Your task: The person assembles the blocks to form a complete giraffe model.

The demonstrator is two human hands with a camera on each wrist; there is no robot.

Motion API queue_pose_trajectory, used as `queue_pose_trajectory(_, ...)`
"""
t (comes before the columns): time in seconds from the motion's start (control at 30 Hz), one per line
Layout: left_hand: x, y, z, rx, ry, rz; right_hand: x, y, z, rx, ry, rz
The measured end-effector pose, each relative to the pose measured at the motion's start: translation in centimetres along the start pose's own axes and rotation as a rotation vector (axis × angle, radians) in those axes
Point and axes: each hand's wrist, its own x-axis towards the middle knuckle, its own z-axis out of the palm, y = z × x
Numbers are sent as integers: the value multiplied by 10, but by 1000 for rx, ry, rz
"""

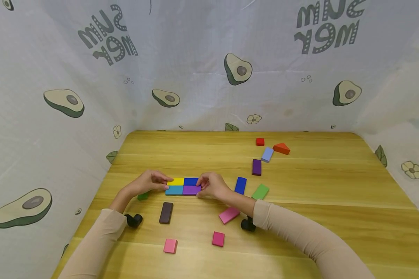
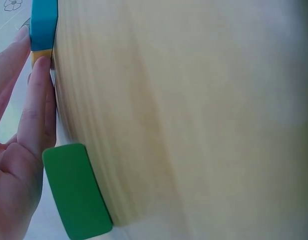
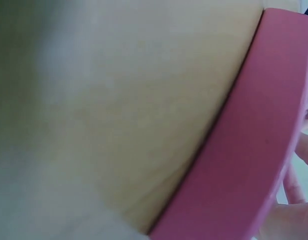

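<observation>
Yellow comes first: the yellow block (image 1: 177,181) has its outer end pinched between thumb and finger of the left hand (image 1: 151,182). Diagonally opposite, the right hand (image 1: 212,185) holds the purple block (image 1: 190,190) by its outer end. With the light blue block (image 1: 174,190) and the dark blue block (image 1: 190,181), they lie edge to edge in a two-by-two rectangle, left of centre on the wooden table (image 1: 335,174). Taking that rectangle as the clock's centre, wood runs up at twelve to the table's far edge, with the avocado-print curtain (image 1: 195,58) beyond.

Close in, a green block (image 1: 143,195) sits at eight, partly under the left hand, and a dark brown block (image 1: 166,213) at seven. A pink block (image 1: 229,215) lies at four, partly covered by the right forearm, which crosses the table on that side. At three, a second blue block (image 1: 240,185) and a light green block (image 1: 260,192) lie just past that forearm.

Farther out, a light pink block (image 1: 170,246) is between six and seven, a crimson block (image 1: 218,239) at five. Between two and three stand a dark purple block (image 1: 257,167), a periwinkle block (image 1: 267,154) and an orange-red triangle (image 1: 281,148); a small red block (image 1: 260,142) is at two, near the far edge.
</observation>
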Motion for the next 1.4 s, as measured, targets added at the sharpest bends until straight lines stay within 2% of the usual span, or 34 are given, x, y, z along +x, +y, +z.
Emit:
queue_pose_trajectory(0.13,-2,0,1,11,2,-11,-1,1,0,19,-12,-8)
queue_pose_trajectory(0.37,-2,0,1,22,-1,-24,0,3,-2,98,-19,54)
queue_pose_trajectory(0.63,-1,-2,1,-9,-14,-8,3,5,-4,152,-25,80)
queue_pose_trajectory(0.87,-4,2,-3,21,-24,-41,5,5,-4,173,-24,103)
queue_pose_trajectory(1.03,-14,5,-5,11,-8,-61,5,5,-4,165,-24,96)
queue_pose_trajectory(1.17,-26,8,-2,-35,24,-67,4,5,-6,166,-27,91)
queue_pose_trajectory(1.4,-54,16,9,-68,94,-13,5,5,-6,172,-38,94)
